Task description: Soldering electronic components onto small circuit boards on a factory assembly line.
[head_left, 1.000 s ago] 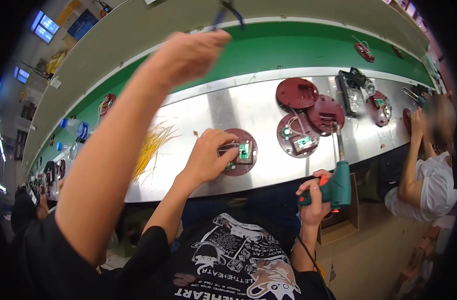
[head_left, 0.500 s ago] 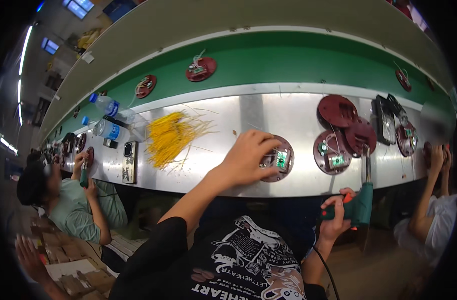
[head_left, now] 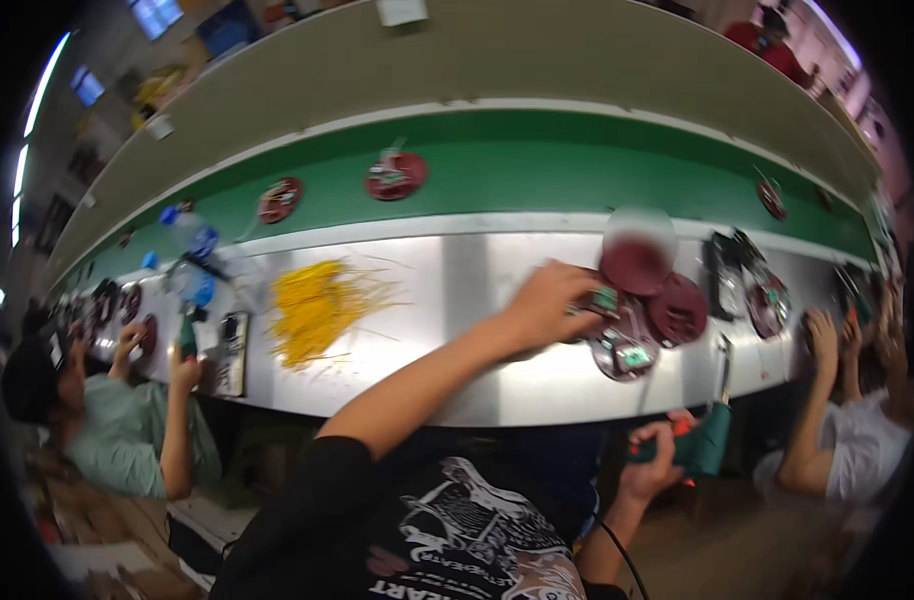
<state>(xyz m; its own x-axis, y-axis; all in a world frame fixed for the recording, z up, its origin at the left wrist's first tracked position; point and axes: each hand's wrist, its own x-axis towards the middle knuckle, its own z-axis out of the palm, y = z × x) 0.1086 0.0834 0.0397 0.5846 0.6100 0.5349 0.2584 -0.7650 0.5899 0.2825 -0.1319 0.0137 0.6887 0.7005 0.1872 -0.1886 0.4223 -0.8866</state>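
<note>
My left hand (head_left: 557, 305) is over the right half of the metal bench, its fingers closed on a dark red disc with a green circuit board (head_left: 605, 300); the hand covers most of the disc. Right beside it, partly overlapped, lies another disc with a board (head_left: 632, 357). A plain dark red disc (head_left: 637, 265) and a slotted one (head_left: 677, 308) sit just behind. My right hand (head_left: 657, 460) grips a green soldering gun (head_left: 705, 445) with red parts, below the bench edge. Its long metal tip (head_left: 725, 370) points up over the bench.
Yellow wires (head_left: 317, 310) lie in a pile at left, near a phone (head_left: 233, 355) and plastic bottles (head_left: 192, 285). A black device (head_left: 727, 275) and another disc (head_left: 769, 303) are at right. Co-workers sit on both sides, one in a green shirt (head_left: 127, 430), one in white (head_left: 847, 445).
My left hand has carried the disc with the circuit board rightward to the other discs. My right hand still holds the soldering gun. The whole view has shifted, with some blur.
</note>
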